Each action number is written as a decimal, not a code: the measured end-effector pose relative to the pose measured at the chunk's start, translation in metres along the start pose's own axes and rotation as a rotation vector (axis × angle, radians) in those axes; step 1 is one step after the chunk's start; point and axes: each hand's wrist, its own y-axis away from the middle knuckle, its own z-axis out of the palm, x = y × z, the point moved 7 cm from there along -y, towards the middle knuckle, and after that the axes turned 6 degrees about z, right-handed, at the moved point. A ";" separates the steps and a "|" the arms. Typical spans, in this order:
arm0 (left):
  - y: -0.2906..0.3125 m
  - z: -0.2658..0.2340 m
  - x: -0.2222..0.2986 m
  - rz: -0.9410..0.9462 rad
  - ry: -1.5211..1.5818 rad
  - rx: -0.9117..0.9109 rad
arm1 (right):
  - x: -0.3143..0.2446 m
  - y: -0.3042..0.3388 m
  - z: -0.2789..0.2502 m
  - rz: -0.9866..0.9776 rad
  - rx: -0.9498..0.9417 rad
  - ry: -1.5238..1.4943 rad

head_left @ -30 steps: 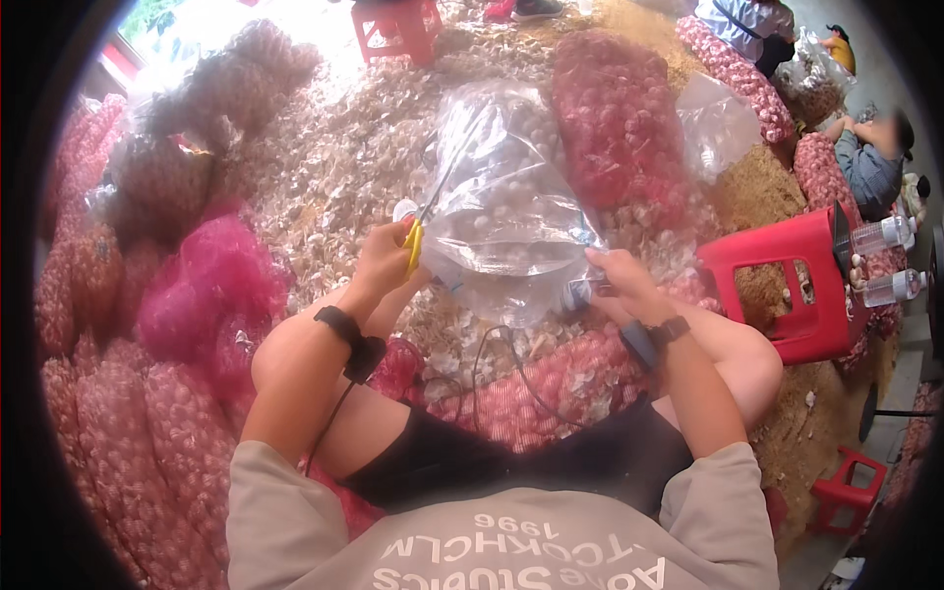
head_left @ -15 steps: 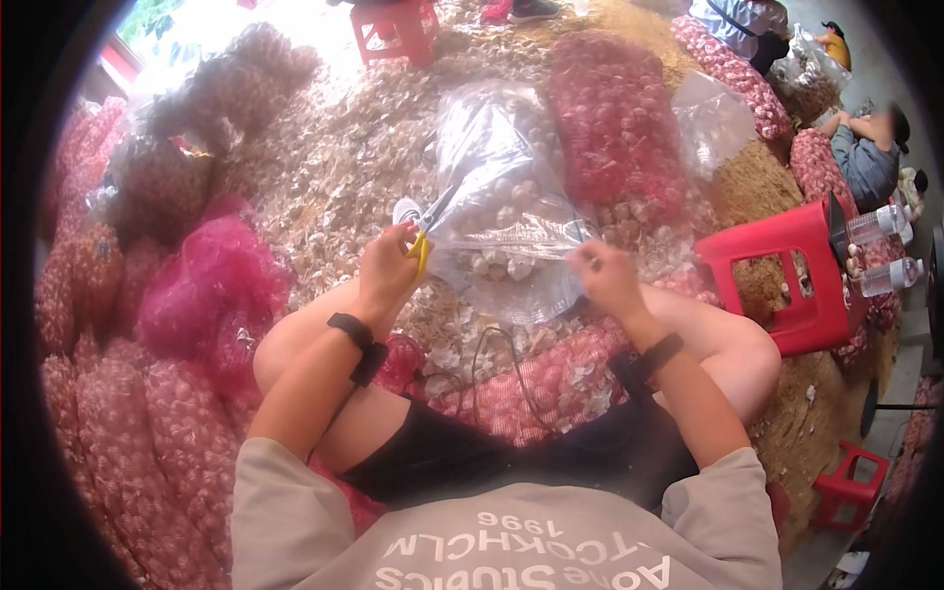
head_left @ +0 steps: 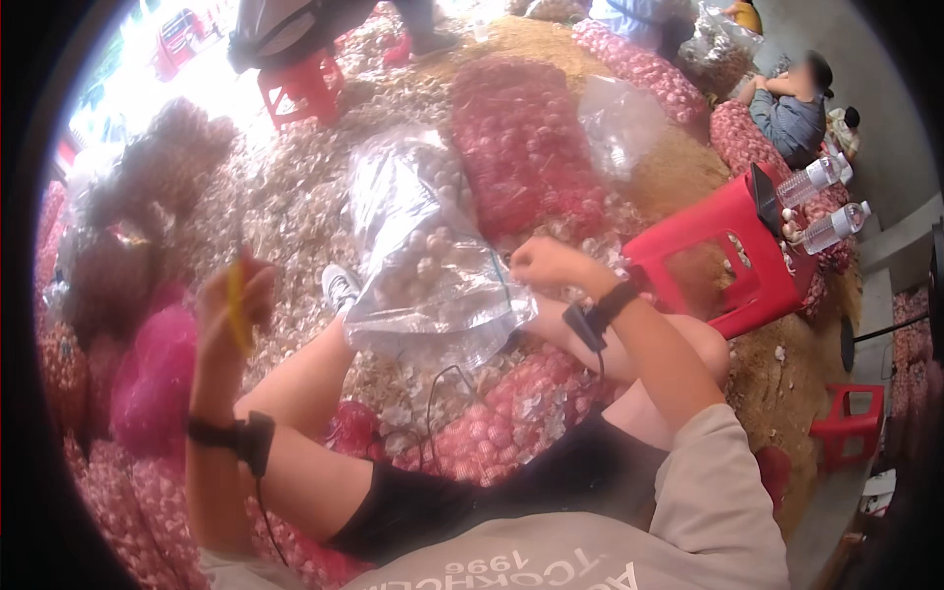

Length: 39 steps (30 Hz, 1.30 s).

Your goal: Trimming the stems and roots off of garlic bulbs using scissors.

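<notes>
My left hand (head_left: 236, 310), blurred by motion, is raised over the left side, with its fingers closed round the yellow handle of a pair of scissors (head_left: 237, 300). A clear plastic bag (head_left: 423, 320) full of whole garlic bulbs (head_left: 433, 246) lies between my legs, its loose end toward me. Beside the bag's right edge is my right hand (head_left: 559, 265), fingers curled together in a pinch; what they hold, if anything, is too small to make out. Each wrist wears a black strap with a small box.
Garlic skins and cloves (head_left: 285, 206) cover the ground. Mesh sacks of garlic (head_left: 521, 147) lie ahead and at my left, near a pink net (head_left: 157, 369). On the right stands a red stool (head_left: 708, 256) with plastic bottles (head_left: 831, 226). Other people (head_left: 792, 113) sit at far right.
My left hand has swung left, away from the bag, with the scissors. My right hand stays by the bag's right edge. The whole view has turned to the right.
</notes>
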 end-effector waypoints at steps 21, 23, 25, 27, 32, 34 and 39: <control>-0.018 -0.019 -0.014 0.104 -0.525 0.035 | 0.177 -0.196 -0.036 0.278 0.944 0.225; -0.021 -0.015 -0.022 0.042 -0.399 0.046 | 0.171 -0.183 -0.042 0.210 1.166 0.129; -0.030 -0.007 -0.039 -0.016 -0.261 0.045 | 0.181 -0.173 -0.031 0.250 1.102 0.192; -0.042 0.008 -0.046 -0.053 -0.110 0.035 | 0.209 -0.161 -0.027 0.232 1.120 0.335; -0.040 0.014 -0.018 -0.150 0.150 0.099 | 0.212 -0.188 -0.027 0.265 1.105 0.286; -0.046 0.023 -0.023 -0.179 0.291 0.103 | 0.227 -0.194 -0.031 0.348 0.988 0.361; -0.054 0.032 -0.017 -0.119 0.295 0.070 | 0.230 -0.191 -0.041 0.293 1.164 0.492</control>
